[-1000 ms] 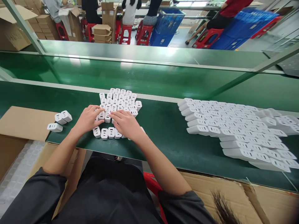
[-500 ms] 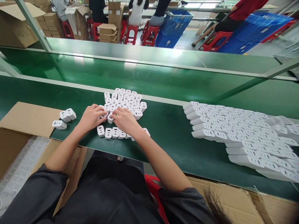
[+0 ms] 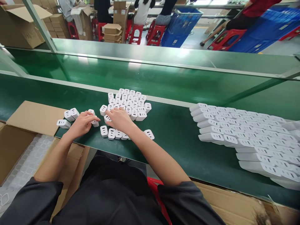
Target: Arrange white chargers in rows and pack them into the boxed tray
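White charger plugs with slots in their end faces stand in a packed cluster [image 3: 130, 103] on the green bench. My left hand [image 3: 82, 122] is left of the cluster, its fingers and thumb closed about a white charger [image 3: 95, 123]; another charger [image 3: 91, 112] stands just behind those fingers. At the cluster's front-left corner, my right hand [image 3: 120, 120] has a charger [image 3: 107, 118] between fingertips and thumb. Its palm and wrist hide part of the cluster and of the front row [image 3: 111, 134]. A single charger [image 3: 103, 110] stands at the cluster's left edge.
Three chargers [image 3: 68, 115] lie left of my left hand. A large block of chargers [image 3: 243, 134] covers the bench's right side. An open carton [image 3: 35, 117] with clear plastic trays [image 3: 25, 159] sits at the lower left. A raised shelf [image 3: 152, 54] runs behind; people sit beyond.
My left hand has moved left, away from the cluster, with a charger. My right hand has shifted slightly left along the cluster's front. The view has turned a little.
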Action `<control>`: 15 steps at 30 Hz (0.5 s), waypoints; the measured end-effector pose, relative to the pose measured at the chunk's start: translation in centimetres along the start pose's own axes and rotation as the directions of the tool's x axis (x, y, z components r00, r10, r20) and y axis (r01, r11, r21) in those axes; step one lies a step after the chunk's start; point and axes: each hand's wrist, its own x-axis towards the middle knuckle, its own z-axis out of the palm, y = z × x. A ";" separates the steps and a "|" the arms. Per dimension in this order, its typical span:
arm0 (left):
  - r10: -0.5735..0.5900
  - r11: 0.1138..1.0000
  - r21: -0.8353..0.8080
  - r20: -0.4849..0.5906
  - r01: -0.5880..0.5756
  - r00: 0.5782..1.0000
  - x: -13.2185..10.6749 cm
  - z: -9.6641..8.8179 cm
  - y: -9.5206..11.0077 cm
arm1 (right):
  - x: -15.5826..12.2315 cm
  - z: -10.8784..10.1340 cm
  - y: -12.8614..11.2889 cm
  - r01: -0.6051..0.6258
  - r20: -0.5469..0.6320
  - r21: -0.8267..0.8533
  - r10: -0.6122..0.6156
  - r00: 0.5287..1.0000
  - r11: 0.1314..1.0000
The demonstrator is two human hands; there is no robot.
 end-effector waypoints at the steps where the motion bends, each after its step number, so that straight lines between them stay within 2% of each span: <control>1: -0.010 1.000 -0.030 -0.008 0.009 1.000 -0.5 0.0 0.0 | 0.4 0.0 -0.3 0.000 0.012 0.015 0.000 1.000 1.000; 8: -0.033 0.988 -0.153 -0.090 0.019 0.995 -3.8 -0.6 0.5 | 2.1 0.1 -2.5 0.050 0.078 0.063 -0.054 0.995 0.997; 12: -0.077 0.993 -0.109 -0.224 0.054 0.971 -4.7 -0.3 1.2 | 1.6 -0.4 -3.2 0.109 0.113 0.152 -0.127 0.985 0.982; 15: -0.097 0.995 -0.046 -0.198 0.090 0.975 -4.7 0.6 1.9 | 0.1 -0.8 -3.1 0.138 0.102 0.230 -0.165 0.981 0.963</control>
